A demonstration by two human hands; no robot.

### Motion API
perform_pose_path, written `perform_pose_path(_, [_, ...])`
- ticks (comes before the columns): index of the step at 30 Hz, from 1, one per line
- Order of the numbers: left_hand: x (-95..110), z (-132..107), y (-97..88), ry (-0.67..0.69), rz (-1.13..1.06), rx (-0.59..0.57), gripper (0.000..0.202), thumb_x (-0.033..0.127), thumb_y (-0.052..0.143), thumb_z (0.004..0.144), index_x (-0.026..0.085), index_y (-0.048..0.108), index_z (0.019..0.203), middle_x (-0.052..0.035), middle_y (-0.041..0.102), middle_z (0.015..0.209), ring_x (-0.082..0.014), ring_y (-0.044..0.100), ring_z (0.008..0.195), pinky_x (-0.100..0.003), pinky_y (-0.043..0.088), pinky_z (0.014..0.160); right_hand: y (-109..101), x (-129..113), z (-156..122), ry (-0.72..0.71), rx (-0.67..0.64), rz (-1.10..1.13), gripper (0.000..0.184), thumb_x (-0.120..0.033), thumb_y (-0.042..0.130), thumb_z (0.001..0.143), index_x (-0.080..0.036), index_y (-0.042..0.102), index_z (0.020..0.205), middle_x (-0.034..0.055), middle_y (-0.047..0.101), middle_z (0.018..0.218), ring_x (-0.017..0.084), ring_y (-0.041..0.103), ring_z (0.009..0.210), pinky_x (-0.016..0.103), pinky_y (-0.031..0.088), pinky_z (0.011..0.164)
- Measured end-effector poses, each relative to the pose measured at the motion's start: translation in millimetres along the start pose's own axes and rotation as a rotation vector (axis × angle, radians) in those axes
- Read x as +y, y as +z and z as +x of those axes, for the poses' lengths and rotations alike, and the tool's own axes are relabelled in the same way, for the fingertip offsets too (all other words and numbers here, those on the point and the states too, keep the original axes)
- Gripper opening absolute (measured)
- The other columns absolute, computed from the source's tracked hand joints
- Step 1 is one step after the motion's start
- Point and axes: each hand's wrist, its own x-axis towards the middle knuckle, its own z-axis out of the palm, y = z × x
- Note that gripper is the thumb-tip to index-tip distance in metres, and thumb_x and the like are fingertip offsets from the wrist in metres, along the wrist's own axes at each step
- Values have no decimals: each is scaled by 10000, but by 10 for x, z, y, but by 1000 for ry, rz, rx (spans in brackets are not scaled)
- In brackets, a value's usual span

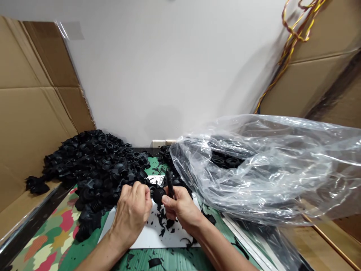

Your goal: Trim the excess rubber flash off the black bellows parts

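Note:
My right hand (182,207) is closed round a dark, stick-like tool (169,182) that points upward. Its thumb presses against a round black ribbed rubber part (158,195). Close by on the left, my left hand (134,207) is closed, with its thumb and fingers pinched at the edge of that part. Whatever lies between its fingertips is hidden. Beneath both hands is a white board (141,237) strewn with black rubber scraps (162,222).
A big heap of black rubber parts (96,165) rises at left. To the right, a clear plastic bag (267,180) holds more dark rings. Cardboard (34,94) walls the left side. Twisted yellow-brown wires (290,49) hang at upper right. A green surface (146,259) lies under the board.

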Motion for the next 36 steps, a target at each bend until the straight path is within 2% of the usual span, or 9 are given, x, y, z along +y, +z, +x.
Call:
perform_pose_path(3, [-31,2,-52,-99,-173,-69,208,161,416,896,199,551,742,-8,602,680,-165,495,606,-285,409,582,6,-37,-2,45,-35,75,530,-447,867,469,-186,427,607,-133,319,435,1,198,371,176,165,361])
perform_pose_path(7, [6,0,-97,-89,-260,-103,188,193,452,902,202,606,796,-9,666,742,-158,532,641,-294,408,624,23,-69,-8,98,-73,129,572,-452,888,446,-192,405,609,-146,282,422,-6,164,373,174,141,374])
perform_pose_path(12, [40,-13,-82,-43,-191,-117,203,168,453,906,185,637,821,-24,673,746,-174,523,636,-322,379,639,27,-33,0,83,-37,98,558,-444,881,453,-192,406,605,-141,300,425,-2,179,374,174,150,373])
perform_pose_path(18, [32,36,-91,37,-57,-188,257,131,427,893,183,607,716,-25,602,657,-192,473,594,-329,344,605,13,38,22,5,44,-78,445,-396,817,533,-197,429,620,-131,307,442,23,236,366,188,194,364])
perform_pose_path(23, [-9,94,-99,71,-79,-269,251,108,433,876,194,556,675,-8,574,652,-177,448,591,-311,341,604,-7,28,18,-99,-16,-266,274,-327,713,623,-180,483,639,-96,320,500,53,262,435,210,208,420])
perform_pose_path(26, [1,94,-75,128,-65,-248,255,78,421,855,191,530,654,-9,555,637,-172,443,580,-307,341,597,8,-5,5,-194,-14,-375,177,-258,645,629,-176,489,624,-64,366,553,85,301,526,224,240,484])
perform_pose_path(31, [84,73,-18,185,48,-101,265,44,398,802,199,505,615,-21,529,582,-185,454,546,-326,341,574,31,-38,-6,-280,10,-502,143,-213,597,616,-179,465,572,-40,403,596,120,342,610,244,285,564])
perform_pose_path(34, [55,76,4,127,94,-85,253,55,402,788,202,513,615,-33,543,580,-198,475,542,-344,349,575,10,-31,2,-278,40,-448,196,-243,644,617,-183,463,570,-45,402,588,111,340,591,238,286,543])
perform_pose_path(36, [-17,88,1,24,72,-112,235,84,417,781,208,512,605,-29,554,571,-196,476,533,-340,358,567,-14,-21,11,-212,45,-329,246,-304,695,615,-187,479,617,-68,368,552,86,311,519,225,260,485])
